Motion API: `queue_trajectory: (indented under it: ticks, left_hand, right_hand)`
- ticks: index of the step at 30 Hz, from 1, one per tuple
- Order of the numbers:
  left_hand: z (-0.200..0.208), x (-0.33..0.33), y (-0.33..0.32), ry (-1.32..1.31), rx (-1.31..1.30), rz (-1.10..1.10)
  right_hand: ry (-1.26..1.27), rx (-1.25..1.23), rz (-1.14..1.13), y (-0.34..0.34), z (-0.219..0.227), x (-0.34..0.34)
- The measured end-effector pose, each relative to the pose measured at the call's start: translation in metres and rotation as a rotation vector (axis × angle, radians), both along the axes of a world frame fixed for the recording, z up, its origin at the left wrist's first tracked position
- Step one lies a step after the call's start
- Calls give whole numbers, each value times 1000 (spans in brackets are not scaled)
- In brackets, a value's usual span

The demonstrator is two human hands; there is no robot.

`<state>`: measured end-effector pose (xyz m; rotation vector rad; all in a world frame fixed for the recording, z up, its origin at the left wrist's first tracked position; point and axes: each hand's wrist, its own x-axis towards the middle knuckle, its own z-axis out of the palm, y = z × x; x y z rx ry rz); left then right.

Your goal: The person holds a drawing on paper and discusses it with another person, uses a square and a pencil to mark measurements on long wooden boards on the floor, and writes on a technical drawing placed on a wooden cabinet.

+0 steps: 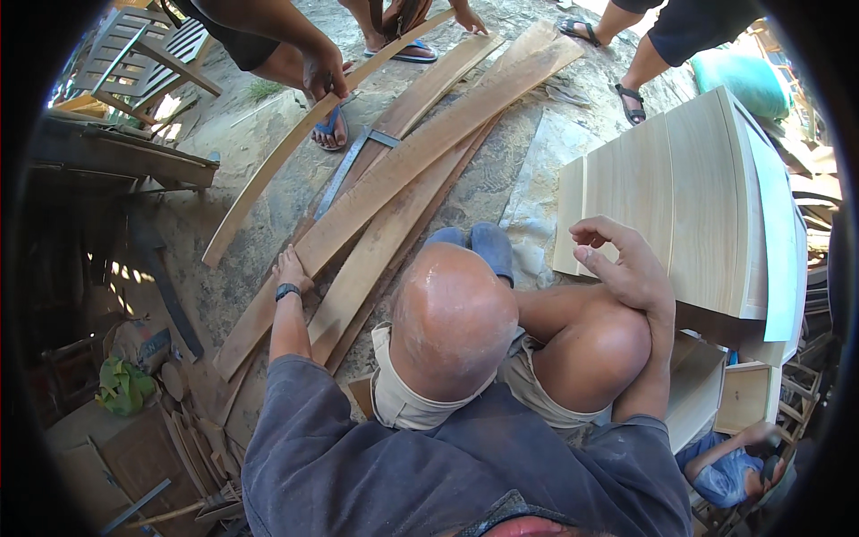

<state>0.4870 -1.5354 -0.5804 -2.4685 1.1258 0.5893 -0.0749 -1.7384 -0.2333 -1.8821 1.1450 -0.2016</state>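
Planks point(394, 179) lie fanned across the ground at frame centre, none joined yet. Left hand point(291, 268) presses flat, fingers spread, on the long curved plank's lower end. Right hand point(626, 264) rests loose on the knee, holding nothing. Upper left, another person's hand point(324, 76) steadies a thin strip point(268, 170). Sorting looks barely begun.

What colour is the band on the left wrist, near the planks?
Black; the wristband sits just below the left hand, seen best in the head view.
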Motion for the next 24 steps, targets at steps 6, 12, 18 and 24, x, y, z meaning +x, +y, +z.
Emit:
queue_trajectory:
  ticks: [6, 12, 18, 24]
  left_hand:
    - [29, -10, 5, 46, -114, -115]
    - [54, -35, 31, 77, -238, -128]
    - [43, -73, 66, 186, -284, -57]
    - [30, -117, 68, 251, -246, 60]
  right_hand:
    - [32, 43, -34, -4, 1, 8]
    - [39, 48, 30, -5, -6, 13]
    - [42, 44, 12, -1, -5, 21]
    - [137, -186, -131, 22, 32, 30]
